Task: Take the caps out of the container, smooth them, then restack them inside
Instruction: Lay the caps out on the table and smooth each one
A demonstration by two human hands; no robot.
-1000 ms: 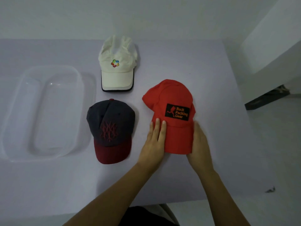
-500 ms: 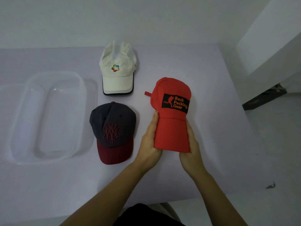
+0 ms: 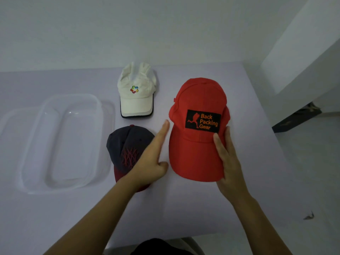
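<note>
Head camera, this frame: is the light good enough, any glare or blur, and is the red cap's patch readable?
Head view: dim, even light with faint shadows; a small glint on the clear container; the red cap is sharp, its patch reading "Back Packing Gear"; the left hand looks slightly soft.

I count three fabric caps: red cap (image 3: 193, 159), white cap (image 3: 136, 105), navy-and-maroon cap (image 3: 125, 142). I see one clear plastic container (image 3: 73, 144).
</note>
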